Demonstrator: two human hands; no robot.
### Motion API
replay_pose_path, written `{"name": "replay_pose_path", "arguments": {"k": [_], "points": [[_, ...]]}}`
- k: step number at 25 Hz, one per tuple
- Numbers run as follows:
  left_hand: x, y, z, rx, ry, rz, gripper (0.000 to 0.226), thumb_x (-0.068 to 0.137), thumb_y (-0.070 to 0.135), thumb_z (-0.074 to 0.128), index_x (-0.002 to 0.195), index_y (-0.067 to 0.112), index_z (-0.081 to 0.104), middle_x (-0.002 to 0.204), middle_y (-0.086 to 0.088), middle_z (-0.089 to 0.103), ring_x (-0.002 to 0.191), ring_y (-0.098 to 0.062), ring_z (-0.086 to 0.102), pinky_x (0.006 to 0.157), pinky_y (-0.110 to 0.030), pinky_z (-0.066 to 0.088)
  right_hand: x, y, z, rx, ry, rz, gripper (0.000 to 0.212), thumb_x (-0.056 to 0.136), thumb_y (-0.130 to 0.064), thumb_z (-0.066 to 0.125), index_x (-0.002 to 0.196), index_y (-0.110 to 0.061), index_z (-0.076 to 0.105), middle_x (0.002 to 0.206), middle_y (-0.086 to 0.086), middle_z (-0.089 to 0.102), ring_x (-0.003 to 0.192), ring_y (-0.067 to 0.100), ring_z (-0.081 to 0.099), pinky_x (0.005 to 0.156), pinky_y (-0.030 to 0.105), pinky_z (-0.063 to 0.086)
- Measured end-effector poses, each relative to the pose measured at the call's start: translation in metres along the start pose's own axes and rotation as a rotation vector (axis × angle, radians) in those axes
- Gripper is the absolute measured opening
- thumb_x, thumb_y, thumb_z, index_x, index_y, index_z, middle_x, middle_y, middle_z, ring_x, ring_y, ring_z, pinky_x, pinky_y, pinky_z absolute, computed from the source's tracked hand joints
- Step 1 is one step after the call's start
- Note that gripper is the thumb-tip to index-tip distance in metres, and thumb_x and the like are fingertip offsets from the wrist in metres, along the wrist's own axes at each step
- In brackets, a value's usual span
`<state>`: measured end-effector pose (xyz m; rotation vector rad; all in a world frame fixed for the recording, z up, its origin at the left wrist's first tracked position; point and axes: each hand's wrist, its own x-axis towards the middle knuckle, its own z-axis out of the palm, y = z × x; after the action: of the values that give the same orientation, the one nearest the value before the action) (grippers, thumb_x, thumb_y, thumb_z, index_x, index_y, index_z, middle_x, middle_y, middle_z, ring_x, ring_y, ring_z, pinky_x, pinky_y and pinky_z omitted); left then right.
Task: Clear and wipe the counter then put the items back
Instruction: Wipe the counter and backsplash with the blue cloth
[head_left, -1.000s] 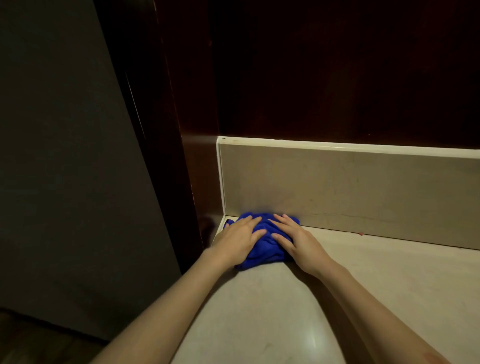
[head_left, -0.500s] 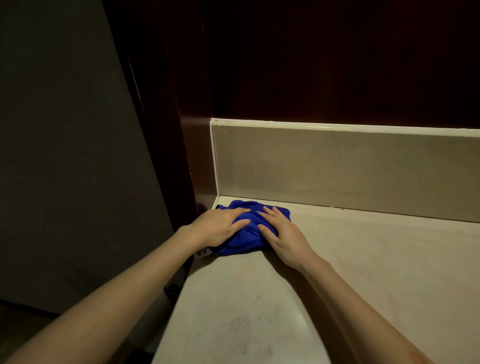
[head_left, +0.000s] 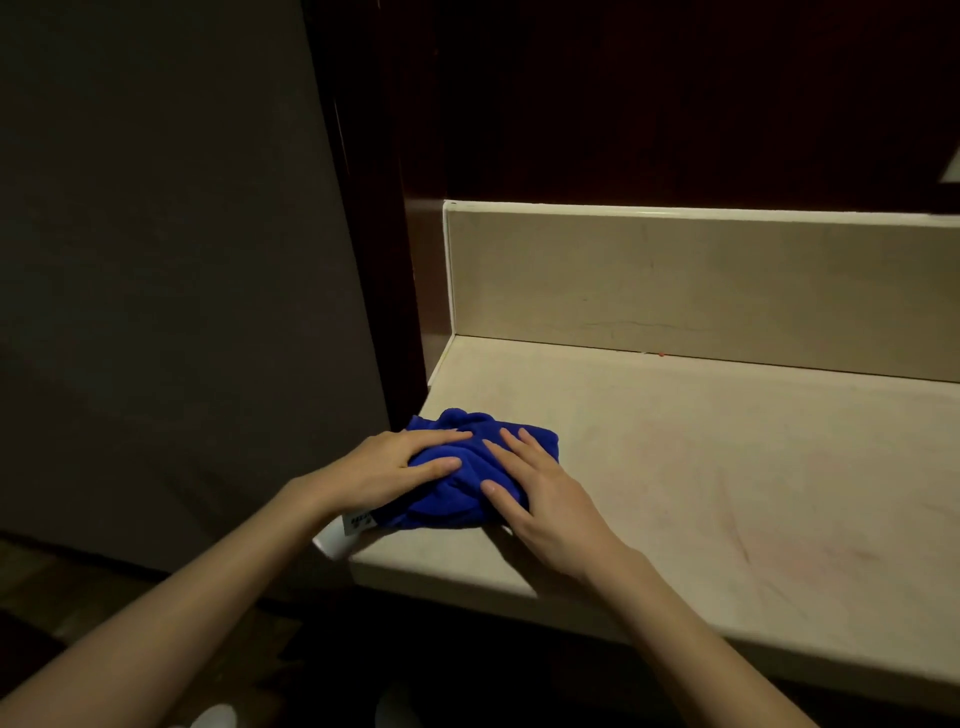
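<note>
A bunched blue cloth (head_left: 457, 499) lies on the beige stone counter (head_left: 701, 467), close to its front left corner. My left hand (head_left: 395, 465) presses flat on the cloth's left half, fingers stretched out. My right hand (head_left: 540, 499) presses on its right half, fingers straight and spread. A white label (head_left: 343, 530) of the cloth hangs over the counter's left edge under my left wrist.
A beige backsplash (head_left: 701, 291) runs along the back of the counter. A dark red wooden panel (head_left: 405, 249) closes off the left end, with a grey wall (head_left: 156, 260) beyond it. The counter's front edge (head_left: 467, 582) drops to a dark floor.
Both hands have dragged the cloth from the back left corner by the backsplash towards the front edge of the counter. The label now hangs over the left edge.
</note>
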<state>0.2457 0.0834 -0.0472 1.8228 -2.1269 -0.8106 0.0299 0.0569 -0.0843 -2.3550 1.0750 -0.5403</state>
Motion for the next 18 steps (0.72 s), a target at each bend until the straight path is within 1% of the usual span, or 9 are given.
{"name": "replay_pose_path", "arguments": {"k": [4,6,8,11,13,15,18], "points": [[-0.049,0.012,0.022,-0.010,0.016,-0.006,0.045,0.093,0.053,0.036,0.137,0.050,0.028,0.149,0.008,0.037,0.128,-0.010,0.043,0.108,-0.030,0.033,-0.045,-0.022,0.006,0.012,-0.038,-0.009,0.055,0.098,-0.049,0.037,0.149,-0.033,0.024,0.158,-0.013,0.014,0.146,0.003,0.002,0.117,0.025,0.011],[-0.070,0.018,0.032,-0.026,0.036,-0.006,0.043,0.095,0.049,0.038,0.137,0.048,0.029,0.148,0.010,0.037,0.126,-0.006,0.041,0.108,-0.028,0.032,-0.063,-0.029,0.010,0.012,-0.050,-0.026,0.055,0.098,-0.048,0.037,0.149,-0.033,0.024,0.158,-0.013,0.014,0.146,0.003,0.002,0.117,0.025,0.010],[-0.081,0.024,0.042,0.001,0.089,0.003,0.045,0.096,0.046,0.039,0.140,0.044,0.030,0.148,0.013,0.036,0.126,-0.001,0.036,0.109,-0.027,0.026,-0.073,-0.032,0.010,-0.003,-0.058,-0.034,0.055,0.098,-0.047,0.036,0.150,-0.033,0.022,0.159,-0.014,0.012,0.146,0.004,0.001,0.117,0.025,0.009],[-0.082,0.028,0.052,0.099,0.193,0.005,0.047,0.097,0.048,0.035,0.143,0.042,0.029,0.151,0.015,0.033,0.137,-0.003,0.030,0.116,-0.033,0.017,-0.071,-0.031,0.010,-0.005,-0.059,-0.029,0.054,0.099,-0.045,0.036,0.150,-0.033,0.021,0.159,-0.013,0.011,0.146,0.004,0.001,0.116,0.025,0.010],[-0.075,0.027,0.057,0.111,0.239,0.005,0.047,0.098,0.051,0.031,0.144,0.041,0.028,0.152,0.015,0.033,0.139,-0.004,0.028,0.117,-0.037,0.014,-0.064,-0.026,0.010,-0.002,-0.050,-0.033,0.053,0.100,-0.044,0.035,0.150,-0.033,0.022,0.159,-0.014,0.012,0.146,0.003,0.002,0.115,0.024,0.012],[-0.067,0.027,0.059,0.108,0.256,-0.002,0.052,0.095,0.054,0.026,0.145,0.038,0.029,0.152,0.014,0.032,0.140,-0.004,0.026,0.118,-0.038,0.012,-0.054,-0.019,0.009,0.019,-0.042,-0.043,0.050,0.100,-0.043,0.035,0.148,-0.034,0.025,0.158,-0.014,0.016,0.145,0.002,0.004,0.115,0.024,0.015],[-0.049,0.029,0.052,0.108,0.247,-0.037,0.047,0.101,0.045,0.029,0.147,0.034,0.028,0.154,0.011,0.029,0.141,-0.006,0.024,0.118,-0.036,0.011,-0.031,-0.004,0.004,0.026,-0.057,-0.071,0.047,0.100,-0.042,0.035,0.147,-0.034,0.029,0.157,-0.015,0.020,0.145,0.003,0.008,0.115,0.026,0.017]]}}
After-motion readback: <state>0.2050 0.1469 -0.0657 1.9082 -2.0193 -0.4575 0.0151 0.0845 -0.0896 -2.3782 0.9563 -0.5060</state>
